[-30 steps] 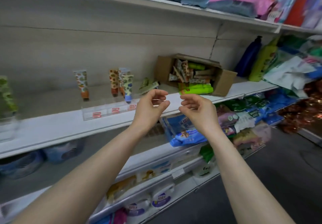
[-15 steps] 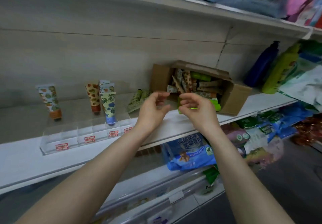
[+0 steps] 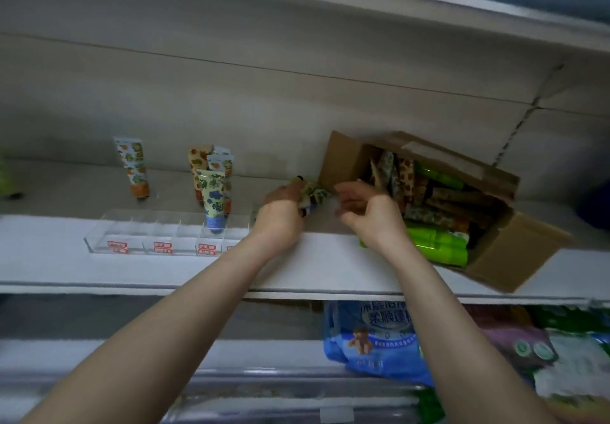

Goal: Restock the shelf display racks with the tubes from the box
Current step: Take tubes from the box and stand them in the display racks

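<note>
Patterned tubes (image 3: 214, 197) upright in clear rack (image 3: 148, 235), more heaped in open cardboard box (image 3: 515, 248) nearby

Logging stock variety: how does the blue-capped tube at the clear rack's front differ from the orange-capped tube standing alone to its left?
The blue-capped tube has a cream body with blue and green print; the orange-capped tube is white with orange and green print. The blue-capped tube stands at the front of the clear rack with other tubes close behind; the orange-capped tube stands farther back, alone. Both stand cap down.
</note>
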`<move>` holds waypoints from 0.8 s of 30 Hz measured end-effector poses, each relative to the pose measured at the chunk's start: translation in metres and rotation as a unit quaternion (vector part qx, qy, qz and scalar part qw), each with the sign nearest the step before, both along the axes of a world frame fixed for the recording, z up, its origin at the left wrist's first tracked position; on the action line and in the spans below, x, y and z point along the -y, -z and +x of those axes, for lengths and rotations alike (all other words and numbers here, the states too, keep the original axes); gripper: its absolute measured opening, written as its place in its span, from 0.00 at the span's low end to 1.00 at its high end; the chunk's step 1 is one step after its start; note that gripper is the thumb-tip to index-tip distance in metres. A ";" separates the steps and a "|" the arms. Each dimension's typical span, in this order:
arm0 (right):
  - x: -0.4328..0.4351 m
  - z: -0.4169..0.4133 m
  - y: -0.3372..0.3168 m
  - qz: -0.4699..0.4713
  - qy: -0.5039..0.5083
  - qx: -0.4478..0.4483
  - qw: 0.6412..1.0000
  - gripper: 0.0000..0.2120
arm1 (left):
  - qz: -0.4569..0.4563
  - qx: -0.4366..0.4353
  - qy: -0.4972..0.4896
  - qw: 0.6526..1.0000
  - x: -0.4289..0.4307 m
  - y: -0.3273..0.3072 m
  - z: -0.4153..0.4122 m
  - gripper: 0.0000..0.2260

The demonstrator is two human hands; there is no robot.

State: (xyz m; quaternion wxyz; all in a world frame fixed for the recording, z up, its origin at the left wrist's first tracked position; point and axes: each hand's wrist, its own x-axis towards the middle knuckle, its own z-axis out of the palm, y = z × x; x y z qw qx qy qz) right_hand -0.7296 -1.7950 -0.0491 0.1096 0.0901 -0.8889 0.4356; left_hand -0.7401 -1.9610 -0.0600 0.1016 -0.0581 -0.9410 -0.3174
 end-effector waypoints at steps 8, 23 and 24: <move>0.005 -0.036 0.007 0.088 -0.065 0.023 0.994 0.26 | -0.007 -0.056 -0.040 0.998 -0.006 0.006 0.011 0.18; 0.012 -0.038 0.001 0.291 -0.155 0.023 0.944 0.13 | 0.107 -0.176 -0.103 0.973 -0.004 -0.012 0.030 0.14; 0.009 -0.037 0.003 0.294 -0.147 0.015 0.944 0.12 | 0.109 -0.177 -0.108 0.972 -0.004 -0.011 0.032 0.14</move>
